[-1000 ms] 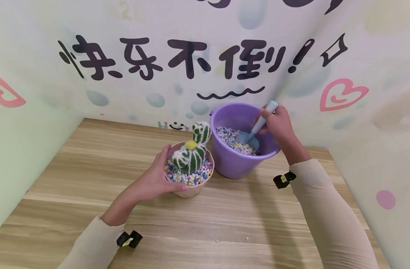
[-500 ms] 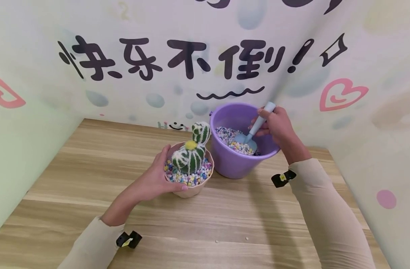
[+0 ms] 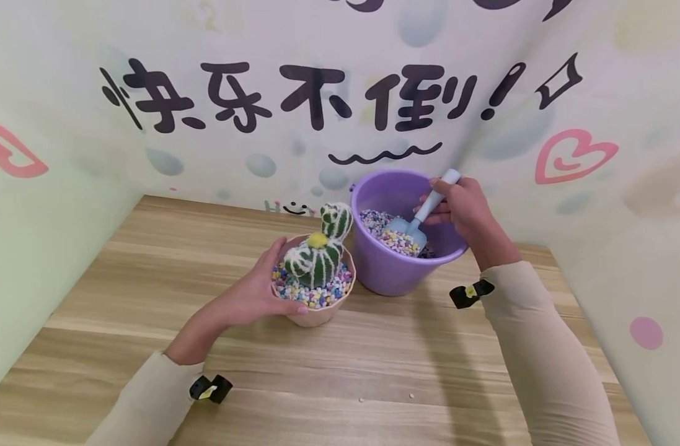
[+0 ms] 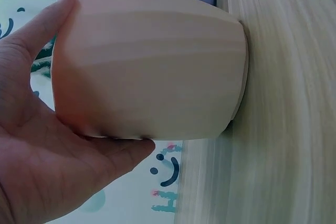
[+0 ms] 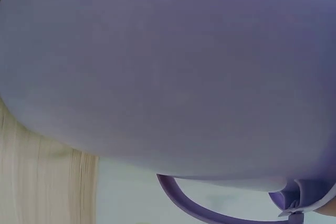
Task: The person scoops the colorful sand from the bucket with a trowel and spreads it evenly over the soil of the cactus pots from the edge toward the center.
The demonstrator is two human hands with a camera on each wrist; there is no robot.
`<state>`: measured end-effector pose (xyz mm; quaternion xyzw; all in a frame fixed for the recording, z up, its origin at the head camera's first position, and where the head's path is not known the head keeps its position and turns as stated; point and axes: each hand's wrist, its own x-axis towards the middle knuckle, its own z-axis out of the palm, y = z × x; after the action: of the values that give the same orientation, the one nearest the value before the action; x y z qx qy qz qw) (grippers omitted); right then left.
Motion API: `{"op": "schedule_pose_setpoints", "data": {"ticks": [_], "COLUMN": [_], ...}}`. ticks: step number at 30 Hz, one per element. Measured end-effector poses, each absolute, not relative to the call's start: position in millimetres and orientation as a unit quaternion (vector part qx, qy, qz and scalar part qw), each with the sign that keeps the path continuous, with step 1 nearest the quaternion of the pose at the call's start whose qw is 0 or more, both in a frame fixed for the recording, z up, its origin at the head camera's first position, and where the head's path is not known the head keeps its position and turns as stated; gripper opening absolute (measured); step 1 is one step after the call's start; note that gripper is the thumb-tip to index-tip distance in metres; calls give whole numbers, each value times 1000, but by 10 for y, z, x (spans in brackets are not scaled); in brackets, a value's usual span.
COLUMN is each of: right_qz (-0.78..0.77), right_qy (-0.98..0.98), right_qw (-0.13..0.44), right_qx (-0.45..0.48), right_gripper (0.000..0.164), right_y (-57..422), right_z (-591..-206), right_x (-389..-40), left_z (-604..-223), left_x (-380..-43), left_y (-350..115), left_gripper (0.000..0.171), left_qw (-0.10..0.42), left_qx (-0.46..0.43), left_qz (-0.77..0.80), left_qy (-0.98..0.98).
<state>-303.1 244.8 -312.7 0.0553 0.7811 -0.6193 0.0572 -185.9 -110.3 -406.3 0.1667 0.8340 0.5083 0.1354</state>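
Note:
In the head view, my left hand (image 3: 250, 291) holds the near-left side of a peach plant pot (image 4: 152, 61), thumb along its front rim. A knitted green cactus (image 3: 322, 265) with white stripes and a yellow flower stands in the pot, ringed by multicoloured pebbles (image 3: 319, 298). My right hand (image 3: 467, 207) grips the handle of a light blue toy shovel (image 3: 437, 197) over the purple bucket (image 3: 388, 277). Pebbles lie on the shovel's blade, low inside the bucket. More pebbles (image 3: 375, 220) show behind it. The right wrist view shows mainly the bucket's outer wall, hiding the fingers.
Pot and bucket stand close together on a wooden table (image 3: 328, 384), near a printed cloth backdrop (image 3: 234, 167). A purple bucket handle (image 5: 186, 203) hangs outside the bucket. Two stray pebbles lie on the table in front, one pebble (image 3: 411, 396) to the right.
The shovel's blade, mostly bare and dug into the pebbles a second ago, now carries a heap of them and has shifted slightly left. The left hand keeps its hold on the pot.

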Motion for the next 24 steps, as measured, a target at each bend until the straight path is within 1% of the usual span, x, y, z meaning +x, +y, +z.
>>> {"op": "schedule_pose_setpoints", "data": {"ticks": [5, 14, 20, 24], "right_qz": [-622, -651, -677, -694], "right_qy": [778, 753, 729, 714], "right_qw": [63, 66, 59, 52], "right_qx": [66, 69, 81, 84], "right_gripper": [46, 45, 47, 45], "right_y": [2455, 2446, 2456, 2465], "right_z": [-3131, -3129, -3138, -3137], "right_x": [-3056, -3061, -3065, -3071], "left_z": [-4078, -4090, -4083, -4068], "left_x": [-1899, -1934, -1914, -1859], "left_y": [-1136, -1183, -1177, -1167], "left_gripper": [129, 128, 127, 127], "left_qw": [146, 163, 163, 155], "left_qx": [178, 177, 176, 160], "left_qz": [509, 526, 527, 517], "left_qy": [829, 816, 816, 826]}}
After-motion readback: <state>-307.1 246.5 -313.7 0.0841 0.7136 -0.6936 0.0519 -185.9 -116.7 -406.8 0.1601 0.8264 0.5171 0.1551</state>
